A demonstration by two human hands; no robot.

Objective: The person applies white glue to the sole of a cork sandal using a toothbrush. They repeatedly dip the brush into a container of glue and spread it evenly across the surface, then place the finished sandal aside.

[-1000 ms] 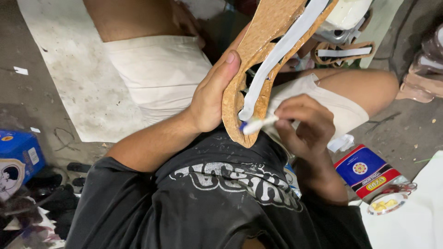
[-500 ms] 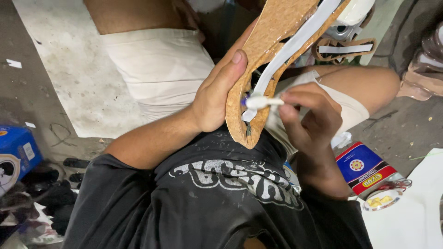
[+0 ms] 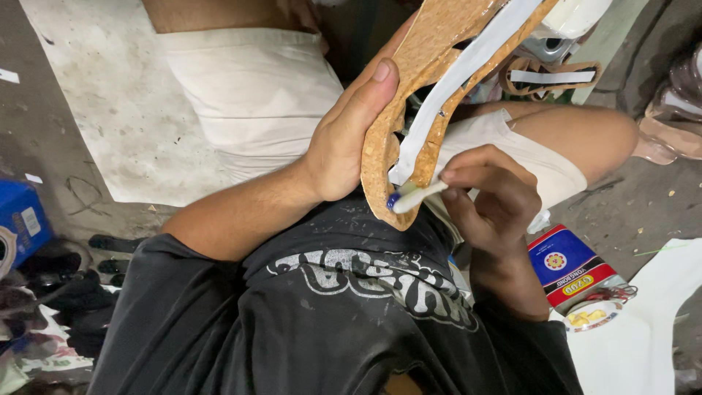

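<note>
- Cork sole [image 3: 409, 80]: you are holding this tan, speckled piece upright above your lap, its rounded lower end pointing down toward your black shirt [image 3: 351, 322].
- Left hand [image 3: 344, 139]: you are clamping it on the sole's left edge, with the thumb pressing flat on the front face and the fingers wrapping behind, out of sight.
- White strap [image 3: 468, 80]: it is running diagonally down the sole's face, and its lower end is lying just above the sole's rounded tip.
- Right hand [image 3: 490, 197]: you are pinching it shut on a small brush [image 3: 415, 196] with a pale handle, fingers curling together around the handle's right end.
- Brush tip: the dark blue end is touching the sole's face just below the strap's lower end.
- Hand spacing: the two hands are working close together, the sole sitting between them, and they are not touching each other.
- Glue can [image 3: 574, 271]: a blue, red and yellow can is lying on the floor [image 3: 621, 212] near your right forearm, with an open round lid beside it.
- Blue box [image 3: 22, 223]: it is sitting at the far left edge on the floor, well apart from both hands.
- Further soles and straps [image 3: 552, 77]: these are lying beyond your right knee.
</note>
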